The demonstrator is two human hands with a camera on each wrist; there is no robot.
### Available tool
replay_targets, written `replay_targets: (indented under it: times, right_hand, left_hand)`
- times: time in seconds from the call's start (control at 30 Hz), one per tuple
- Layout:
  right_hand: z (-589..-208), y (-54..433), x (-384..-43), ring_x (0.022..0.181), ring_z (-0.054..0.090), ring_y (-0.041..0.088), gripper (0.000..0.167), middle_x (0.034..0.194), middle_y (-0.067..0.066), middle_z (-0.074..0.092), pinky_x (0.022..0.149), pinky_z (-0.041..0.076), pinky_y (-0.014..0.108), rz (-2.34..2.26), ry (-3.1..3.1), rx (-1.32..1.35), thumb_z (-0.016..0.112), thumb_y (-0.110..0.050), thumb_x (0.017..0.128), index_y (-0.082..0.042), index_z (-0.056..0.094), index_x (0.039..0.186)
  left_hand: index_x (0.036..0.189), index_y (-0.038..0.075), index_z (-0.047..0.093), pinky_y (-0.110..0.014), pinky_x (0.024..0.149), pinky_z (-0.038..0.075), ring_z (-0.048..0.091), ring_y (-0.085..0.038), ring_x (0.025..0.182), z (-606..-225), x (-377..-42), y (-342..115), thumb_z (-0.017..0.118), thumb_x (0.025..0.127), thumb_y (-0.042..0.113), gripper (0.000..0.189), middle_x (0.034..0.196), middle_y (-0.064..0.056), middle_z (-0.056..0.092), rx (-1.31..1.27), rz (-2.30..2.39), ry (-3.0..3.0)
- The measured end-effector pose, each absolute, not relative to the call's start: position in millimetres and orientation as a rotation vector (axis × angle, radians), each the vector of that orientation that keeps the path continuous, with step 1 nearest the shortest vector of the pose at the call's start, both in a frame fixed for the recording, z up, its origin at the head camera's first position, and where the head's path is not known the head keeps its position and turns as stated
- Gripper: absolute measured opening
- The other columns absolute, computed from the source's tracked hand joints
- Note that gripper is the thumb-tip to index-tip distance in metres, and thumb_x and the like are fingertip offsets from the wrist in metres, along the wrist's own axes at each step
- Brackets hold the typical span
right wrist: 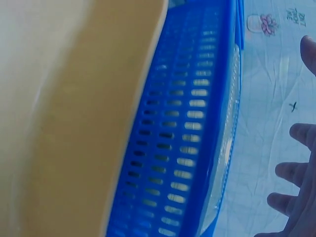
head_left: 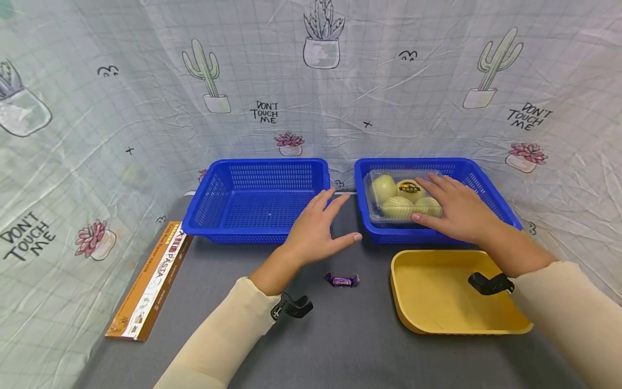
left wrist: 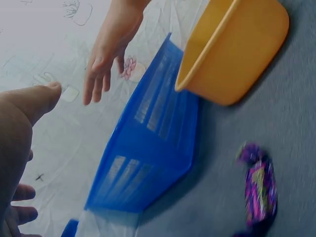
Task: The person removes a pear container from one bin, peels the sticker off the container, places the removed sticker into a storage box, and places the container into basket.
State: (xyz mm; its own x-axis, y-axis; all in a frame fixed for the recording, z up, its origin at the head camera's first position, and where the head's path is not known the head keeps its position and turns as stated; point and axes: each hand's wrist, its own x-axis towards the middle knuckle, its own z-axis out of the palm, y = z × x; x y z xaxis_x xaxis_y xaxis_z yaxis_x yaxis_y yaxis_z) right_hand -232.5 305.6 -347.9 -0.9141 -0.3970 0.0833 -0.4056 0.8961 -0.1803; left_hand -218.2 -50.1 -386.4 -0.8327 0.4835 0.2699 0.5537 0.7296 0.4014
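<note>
A clear plastic box (head_left: 406,214) with several round, pale yellow-green fruits (head_left: 384,188) and a label stands in the right blue basket (head_left: 486,186). My right hand (head_left: 459,212) hovers over the box's right side, fingers spread and holding nothing. In the right wrist view, the fingers (right wrist: 291,173) are apart from the basket rim. My left hand (head_left: 316,229) is in the air near the front right corner of the left blue basket (head_left: 252,237), with thumb and fingers spread and nothing held. A purple-wrapped candy (head_left: 342,280) lies on the grey table in front of it.
A yellow tray (head_left: 437,292) stands in front of the right basket, below my right forearm. At the left lies a flat orange and white pasta box (head_left: 150,281). Behind the baskets hangs a printed cloth (head_left: 243,65), which also runs along both sides.
</note>
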Motion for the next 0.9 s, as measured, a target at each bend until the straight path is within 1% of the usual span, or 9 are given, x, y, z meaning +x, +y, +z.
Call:
replay_targets:
  times: [0.07,0.17,0.37,0.5,0.6,0.7,0.8,0.9]
  right_hand:
    - [-346,308,-235,0.155,0.021,0.056,0.092,0.172,0.028,0.024,0.119,0.015,0.076,0.305,-3.015,0.635,0.065,-0.062,0.100,-0.015,0.030,0.170]
    - [-345,312,-239,0.155,0.021,0.056,0.092,0.172,0.029,0.024,0.120,0.015,0.075,0.320,-3.028,0.620,0.064,-0.062,0.100,-0.016,0.029,0.171]
    - [-343,320,-249,0.155,0.021,0.057,0.091,0.171,0.032,0.024,0.121,0.015,0.073,0.347,-3.040,0.621,0.065,-0.060,0.100,-0.012,0.031,0.170]
    - [-340,325,-255,0.155,0.020,0.056,0.091,0.171,0.032,0.024,0.121,0.015,0.073,0.347,-3.061,0.603,0.064,-0.061,0.101,-0.011,0.031,0.169]
    - [-337,330,-260,0.155,0.019,0.058,0.092,0.171,0.033,0.022,0.120,0.015,0.075,0.348,-3.095,0.579,0.061,-0.062,0.102,-0.009,0.028,0.170]
    - [-336,336,-265,0.154,0.018,0.059,0.093,0.171,0.033,0.020,0.118,0.015,0.078,0.349,-3.126,0.539,0.058,-0.063,0.102,-0.009,0.025,0.170]
    - [-337,342,-270,0.155,0.017,0.059,0.094,0.172,0.032,0.018,0.115,0.016,0.082,0.344,-3.150,0.494,0.056,-0.065,0.103,-0.010,0.023,0.171]
    - [-339,347,-273,0.155,0.016,0.059,0.094,0.172,0.032,0.017,0.112,0.016,0.084,0.339,-3.169,0.463,0.055,-0.066,0.103,-0.010,0.021,0.171]
  left_hand:
    - [0.168,0.026,0.037,-0.063,0.120,0.034,0.024,-0.035,0.161,-387,-217,-44,0.066,0.096,0.067,0.088,0.174,-0.011,0.029,-0.843,-0.795,-2.776]
    - [0.168,0.025,0.037,-0.064,0.118,0.037,0.027,-0.035,0.159,-387,-216,-34,0.063,0.100,0.063,0.083,0.174,-0.011,0.029,-0.856,-0.898,-2.756]
    - [0.168,0.025,0.036,-0.063,0.118,0.037,0.032,-0.036,0.157,-389,-214,-17,0.059,0.103,0.061,0.078,0.174,-0.010,0.029,-0.866,-1.033,-2.717]
    - [0.168,0.021,0.037,-0.062,0.118,0.038,0.035,-0.035,0.156,-394,-214,-7,0.057,0.105,0.058,0.076,0.174,-0.011,0.028,-0.845,-1.154,-2.703]
    - [0.167,0.019,0.038,-0.063,0.117,0.038,0.036,-0.037,0.155,-400,-215,0,0.057,0.106,0.055,0.073,0.175,-0.013,0.025,-0.793,-1.225,-2.698]
    - [0.166,0.020,0.039,-0.064,0.115,0.040,0.036,-0.038,0.155,-407,-218,8,0.058,0.106,0.051,0.070,0.176,-0.013,0.021,-0.715,-1.286,-2.700]
    - [0.165,0.020,0.040,-0.063,0.117,0.039,0.035,-0.038,0.155,-413,-221,15,0.059,0.106,0.047,0.068,0.176,-0.013,0.019,-0.650,-1.347,-2.695]
    - [0.165,0.018,0.041,-0.061,0.119,0.036,0.034,-0.037,0.156,-416,-222,20,0.059,0.105,0.045,0.067,0.176,-0.013,0.019,-0.611,-1.381,-2.695]
